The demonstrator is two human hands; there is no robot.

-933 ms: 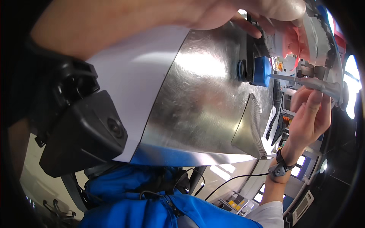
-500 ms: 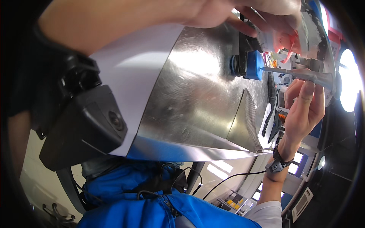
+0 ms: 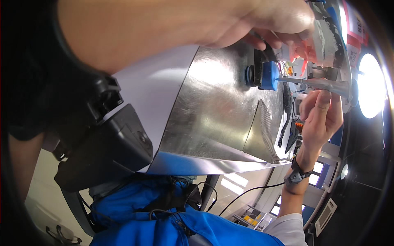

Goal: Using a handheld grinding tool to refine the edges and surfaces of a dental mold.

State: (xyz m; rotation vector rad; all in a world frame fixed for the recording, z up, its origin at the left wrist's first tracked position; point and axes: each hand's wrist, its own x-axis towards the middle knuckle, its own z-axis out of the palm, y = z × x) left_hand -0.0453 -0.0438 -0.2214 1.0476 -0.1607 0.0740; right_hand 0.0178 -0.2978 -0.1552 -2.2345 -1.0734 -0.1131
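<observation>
- Right hand pinches the grey tapered tool, likely to aim its point at the blue block; contact unclear.
- Left hand curls over the metal tabletop, perhaps steadying something; from here I can't tell what.

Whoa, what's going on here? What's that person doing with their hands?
A person is working at a shiny metal table. Their right hand holds a long grey tool, with its thin tip pointed at a blue block; I can't tell whether it's touching. The left hand is bent over nearby, but what it's gripping, if anything, is hard to see. A metal wedge sits on the table, nearer the person.
</observation>
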